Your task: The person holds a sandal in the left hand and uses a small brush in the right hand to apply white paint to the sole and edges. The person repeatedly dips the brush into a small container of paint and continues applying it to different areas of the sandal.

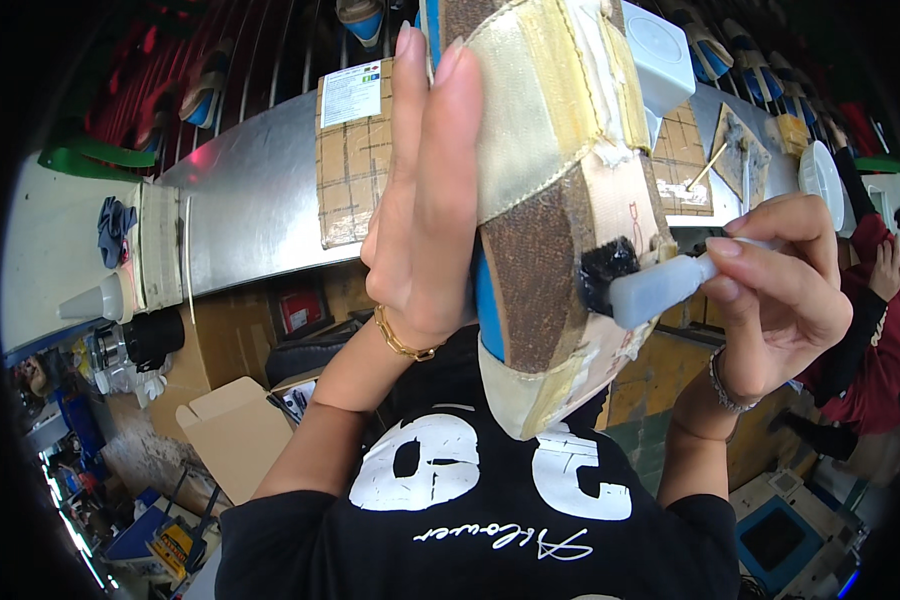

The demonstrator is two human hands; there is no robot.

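A lasted shoe upper (535, 275) in cream and brown stands upright close in front of me, its underside turned to the right. A blue last shows along its left edge. My left hand (425, 210) holds the shoe from the left, fingers stretched up along its side; the thumb is hidden. Between the fingertips of my right hand (785, 285) is a brush (660, 288) with a pale plastic handle. Its black bristles touch the underside near the brown part's edge.
Behind the shoe runs a metal table (250, 220) with a cardboard box (355, 165) and a white container (658, 60). A board with a stick (708, 165) lies right. More shoes (208, 85) sit on the far rack. Another person's hand (888, 268) is at far right.
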